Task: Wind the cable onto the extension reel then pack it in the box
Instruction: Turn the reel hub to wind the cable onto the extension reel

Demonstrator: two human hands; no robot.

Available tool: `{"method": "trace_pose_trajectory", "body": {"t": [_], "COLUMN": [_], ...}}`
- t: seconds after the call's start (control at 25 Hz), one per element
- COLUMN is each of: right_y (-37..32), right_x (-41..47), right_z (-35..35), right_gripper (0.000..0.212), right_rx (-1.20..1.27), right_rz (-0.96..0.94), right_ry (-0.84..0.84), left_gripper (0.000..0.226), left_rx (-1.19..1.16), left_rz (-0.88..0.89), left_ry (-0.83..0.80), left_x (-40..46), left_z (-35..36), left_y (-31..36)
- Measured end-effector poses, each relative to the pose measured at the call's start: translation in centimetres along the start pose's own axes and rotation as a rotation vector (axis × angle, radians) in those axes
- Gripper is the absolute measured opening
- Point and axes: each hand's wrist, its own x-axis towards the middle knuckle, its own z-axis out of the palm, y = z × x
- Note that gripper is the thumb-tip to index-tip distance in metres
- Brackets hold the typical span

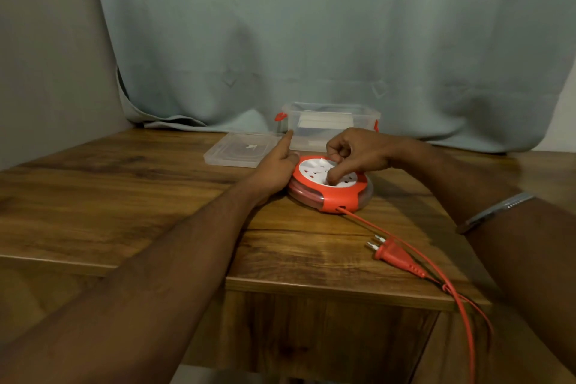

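A round orange extension reel [339,201] with a white socket face lies flat on the wooden table [124,190]. My left hand [276,167] presses against the reel's left side, index finger stretched out. My right hand [355,151] rests on top, thumb pushed into the white face, the other fingers curled. An orange cable [414,251] leaves the reel's front, runs to the right, drops over the table's front edge and loops back up. Its plug [394,254] lies on the table. Behind the reel stands a clear plastic box [332,120] with orange clips, open.
The box's clear lid [241,150] lies flat to the left of the box. A grey-green curtain [311,40] hangs behind the table. The table's front edge steps down on the left. A metal bangle [495,210] sits on my right wrist.
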Motion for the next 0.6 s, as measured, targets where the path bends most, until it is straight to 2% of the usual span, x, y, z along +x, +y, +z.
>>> {"method": "trace_pose_trajectory", "body": {"t": [0.2,0.32,0.6], "right_y": [0.6,0.4,-0.7], "right_x": [-0.9,-1.6,-2.2], "right_z": [1.2,1.7,2.0], "right_gripper": [0.029,0.033,0.046], "right_rx": [0.075,0.029,-0.066], "right_rz": [-0.070,-0.118,-0.061], "right_ry": [0.145,0.193,0.260], "left_gripper": [0.059,0.060,0.059], "left_rx": [-0.003,0.018,0.024], "left_rz": [-0.002,0.017,0.049], "left_ry": [0.009,0.015,0.000], "left_x": [0.4,0.5,0.1], "left_z": [0.0,0.1,0.1], "left_y": [-0.3,-0.4,-0.1]}}
